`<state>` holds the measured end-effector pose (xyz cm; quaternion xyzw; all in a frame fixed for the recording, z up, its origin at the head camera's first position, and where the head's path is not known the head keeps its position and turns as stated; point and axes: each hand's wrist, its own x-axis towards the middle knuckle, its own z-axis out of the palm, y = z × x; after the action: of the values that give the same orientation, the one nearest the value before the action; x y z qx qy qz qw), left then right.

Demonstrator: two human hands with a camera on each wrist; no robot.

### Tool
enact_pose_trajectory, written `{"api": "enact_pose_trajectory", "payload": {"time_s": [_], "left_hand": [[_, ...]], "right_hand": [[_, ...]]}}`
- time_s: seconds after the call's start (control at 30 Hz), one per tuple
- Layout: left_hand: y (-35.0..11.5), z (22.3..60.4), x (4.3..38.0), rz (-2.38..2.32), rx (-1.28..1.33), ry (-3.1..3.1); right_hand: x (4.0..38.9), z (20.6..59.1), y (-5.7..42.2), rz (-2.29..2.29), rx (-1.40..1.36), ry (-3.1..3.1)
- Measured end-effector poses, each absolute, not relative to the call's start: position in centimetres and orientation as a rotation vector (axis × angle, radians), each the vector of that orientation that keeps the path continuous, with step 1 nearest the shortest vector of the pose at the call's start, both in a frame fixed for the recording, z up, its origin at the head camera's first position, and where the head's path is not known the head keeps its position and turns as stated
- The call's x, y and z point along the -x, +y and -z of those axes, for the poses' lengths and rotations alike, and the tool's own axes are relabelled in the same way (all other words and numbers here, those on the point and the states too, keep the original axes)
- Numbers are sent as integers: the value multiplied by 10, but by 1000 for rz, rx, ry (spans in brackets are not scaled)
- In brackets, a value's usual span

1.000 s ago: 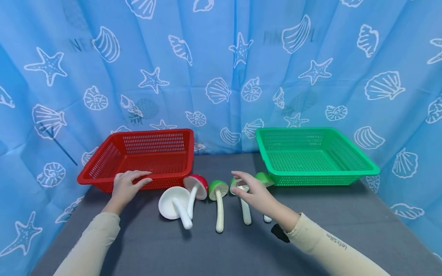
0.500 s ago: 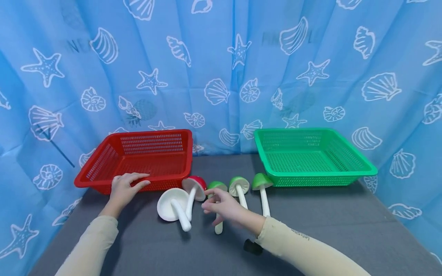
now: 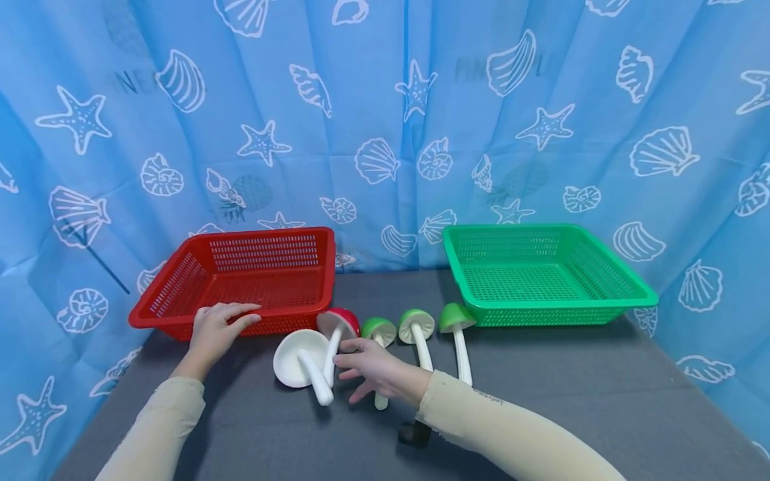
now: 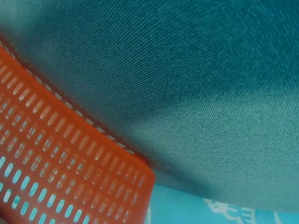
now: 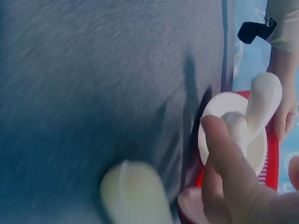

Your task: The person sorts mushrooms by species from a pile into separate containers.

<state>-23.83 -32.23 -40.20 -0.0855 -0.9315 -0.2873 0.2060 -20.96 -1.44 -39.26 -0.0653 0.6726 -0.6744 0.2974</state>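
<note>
Several spread fingers (image 3: 355, 345) of the right hand (image 3: 385, 371), gripping nothing, hang beside the red mushroom (image 3: 340, 326), partly over a green mushroom (image 3: 379, 330). The left hand (image 3: 213, 334), relaxed and free, is at the red basket (image 3: 271, 284). The white mushroom (image 3: 291, 363) lies left on the bench (image 3: 271, 441); the green basket (image 3: 541, 314) is far right.

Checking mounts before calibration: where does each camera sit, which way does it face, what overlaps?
Head: worn on the head, looking forward and down at the red basket, green basket and mushrooms; left hand, right hand and sleeves show.
Left wrist: worn there, facing the red basket's slotted side and dark tabletop; no hand clearly shows.
Right wrist: worn there, facing across the tabletop past its own fingers to the white mushroom, left hand and sleeve.
Shared by head and right wrist: red basket, both hands.
</note>
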Motion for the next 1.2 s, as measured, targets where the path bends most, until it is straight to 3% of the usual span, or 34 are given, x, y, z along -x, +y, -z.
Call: {"api": "enact_pose_trajectory", "payload": {"time_s": [0.7, 1.2], "left_hand": [[-327, 390, 238, 858, 176, -2761], [-326, 395, 242, 886, 252, -2663]], "right_hand": [[221, 412, -44, 1905, -60, 1747], [221, 401, -40, 2015, -96, 1721]]}}
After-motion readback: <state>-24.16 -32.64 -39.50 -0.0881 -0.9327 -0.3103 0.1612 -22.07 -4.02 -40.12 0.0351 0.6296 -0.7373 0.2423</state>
